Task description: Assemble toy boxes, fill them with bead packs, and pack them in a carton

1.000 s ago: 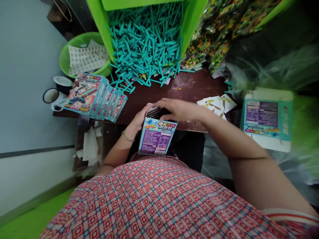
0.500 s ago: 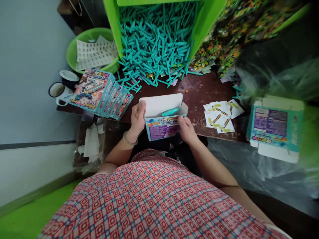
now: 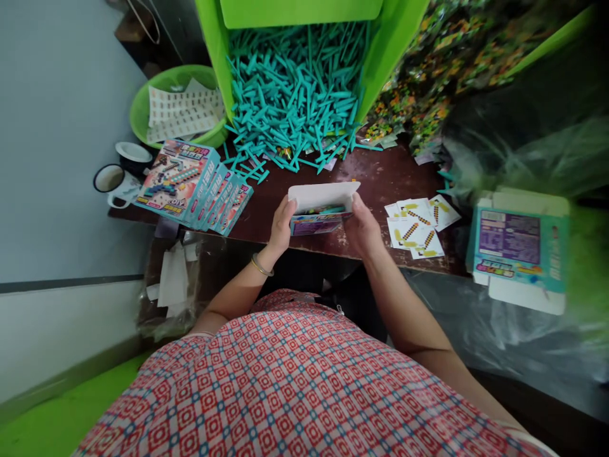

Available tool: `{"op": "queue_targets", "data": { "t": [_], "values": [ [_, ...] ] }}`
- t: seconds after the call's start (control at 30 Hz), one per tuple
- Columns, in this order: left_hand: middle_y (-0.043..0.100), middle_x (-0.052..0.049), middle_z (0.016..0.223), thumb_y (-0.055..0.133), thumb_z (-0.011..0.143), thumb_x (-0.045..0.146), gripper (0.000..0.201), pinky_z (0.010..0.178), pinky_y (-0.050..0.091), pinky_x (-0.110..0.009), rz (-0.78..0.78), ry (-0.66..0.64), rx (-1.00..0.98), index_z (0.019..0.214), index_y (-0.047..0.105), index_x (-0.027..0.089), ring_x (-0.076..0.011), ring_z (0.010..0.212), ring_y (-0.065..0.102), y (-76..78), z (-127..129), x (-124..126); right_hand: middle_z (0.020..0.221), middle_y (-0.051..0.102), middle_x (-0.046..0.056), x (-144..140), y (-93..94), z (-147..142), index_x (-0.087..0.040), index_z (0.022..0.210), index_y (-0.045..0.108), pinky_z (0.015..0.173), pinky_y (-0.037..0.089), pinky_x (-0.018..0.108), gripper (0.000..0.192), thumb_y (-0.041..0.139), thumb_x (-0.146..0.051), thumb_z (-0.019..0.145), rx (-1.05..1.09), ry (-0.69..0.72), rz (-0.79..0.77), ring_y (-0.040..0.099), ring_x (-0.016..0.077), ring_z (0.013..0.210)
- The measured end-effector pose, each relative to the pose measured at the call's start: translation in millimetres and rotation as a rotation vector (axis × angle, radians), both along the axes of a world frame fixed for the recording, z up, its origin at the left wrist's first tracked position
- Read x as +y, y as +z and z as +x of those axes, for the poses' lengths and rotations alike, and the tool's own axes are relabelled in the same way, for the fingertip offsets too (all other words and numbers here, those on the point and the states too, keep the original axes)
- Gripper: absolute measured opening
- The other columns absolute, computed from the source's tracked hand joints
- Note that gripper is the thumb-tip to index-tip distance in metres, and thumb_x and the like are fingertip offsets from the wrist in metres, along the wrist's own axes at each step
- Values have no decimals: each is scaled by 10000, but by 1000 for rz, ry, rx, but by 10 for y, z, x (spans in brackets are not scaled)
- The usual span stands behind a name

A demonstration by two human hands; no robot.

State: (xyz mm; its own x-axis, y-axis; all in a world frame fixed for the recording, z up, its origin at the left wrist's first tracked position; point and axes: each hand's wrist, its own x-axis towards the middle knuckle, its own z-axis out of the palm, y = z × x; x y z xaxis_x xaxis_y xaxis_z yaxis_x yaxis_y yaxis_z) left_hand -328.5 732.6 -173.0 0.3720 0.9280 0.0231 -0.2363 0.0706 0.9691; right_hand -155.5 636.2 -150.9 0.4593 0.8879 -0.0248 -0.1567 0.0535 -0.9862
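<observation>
A small printed box (image 3: pixel 320 214) sits at the near edge of the dark brown tabletop (image 3: pixel 380 181), its white lid flap standing open and turned away from the person, with colourful contents showing inside, too small to make out. The left hand (image 3: pixel 281 227) grips the box's left end, thumb up at the flap's corner and fingers curled round the side; a thin bangle circles that wrist. The right hand (image 3: pixel 362 227) clasps the right end the same way, fingers closed against the box wall. Just right of the hands lies a loose spread of small white cards (image 3: pixel 417 223) printed with striped yellow and orange shapes. To the left, a row of finished boxes (image 3: pixel 193 185) leans in an overlapping stack, and beyond them stand a white enamel mug (image 3: pixel 110 184) and a green basin (image 3: pixel 162 95) holding sheets of stickers. Behind the box, a heap of teal plastic sticks (image 3: pixel 295 95) spills from a bright green bin (image 3: pixel 216 57) onto the tabletop. Far right, a flattened box blank (image 3: pixel 521 244) rests on clear plastic sheeting. The person's red checked shirt (image 3: pixel 304 387) fills the near foreground.
</observation>
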Motion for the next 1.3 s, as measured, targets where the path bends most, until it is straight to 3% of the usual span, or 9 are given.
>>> {"op": "queue_targets", "data": {
  "t": [0.1,0.2,0.33,0.43,0.57,0.87,1.07,1.17,1.3],
  "values": [
    [763,-97,1228,662,902,594,531,1092,502,-398,97,-135,66,1215,728,169,-289,1221,673,61,-4,85,963,782,45,103,164,217,-229,1055,744,886,612,433,399,747,-454,724,-3,194,-90,746,285,977],
    [772,-110,1208,628,931,515,453,1094,503,-412,214,-278,170,1180,752,158,-289,1200,679,200,-3,190,853,774,59,216,308,407,-199,915,774,851,613,417,202,706,-320,767,-425,128,-50,740,273,898],
    [753,-127,1251,529,1000,481,421,1120,477,-419,385,-279,195,1189,742,172,-272,1209,679,342,-24,213,1240,768,80,193,425,464,-257,1252,759,1016,583,447,386,562,-198,926,-1106,141,163,726,274,1141],
    [768,-133,1168,493,1014,504,453,1078,501,-427,387,-287,145,1190,724,156,-272,1147,703,382,-59,168,1301,754,96,64,440,424,-261,1430,658,955,613,416,438,592,-293,998,-1325,171,295,747,273,1121],
    [769,-125,1153,498,1014,471,417,1037,522,-419,294,-334,124,1158,733,158,-265,1123,704,429,-85,114,1237,783,74,-58,503,385,-293,1388,690,856,620,362,365,556,-279,1049,-1391,178,378,772,239,1028],
    [769,-96,1070,532,985,508,392,942,542,-364,323,-313,177,1033,727,171,-238,1024,699,453,63,218,1366,718,99,90,620,442,-297,1400,699,1000,532,516,413,506,-457,1071,-1280,322,217,693,307,1180],
    [739,-121,1225,405,1046,470,447,1027,533,-411,433,-435,198,1243,675,173,-259,1152,686,371,91,119,1187,784,72,25,588,485,-327,1238,793,975,523,495,314,559,-414,1048,-1155,284,135,722,291,1088],
    [639,-155,1434,315,1080,491,532,1114,498,-478,589,-310,133,1466,535,198,-279,1335,612,259,22,34,1282,753,70,-41,542,509,-347,1288,767,1054,475,530,331,531,-381,1058,-1214,289,129,674,299,1198],
    [626,-111,1475,452,1076,408,369,1208,404,-535,1069,-288,316,1374,622,273,-272,1471,504,119,-134,77,1435,671,61,-117,385,533,-369,1366,714,1180,356,604,357,562,-369,1042,-1303,298,162,542,324,1379]
  ]
}}
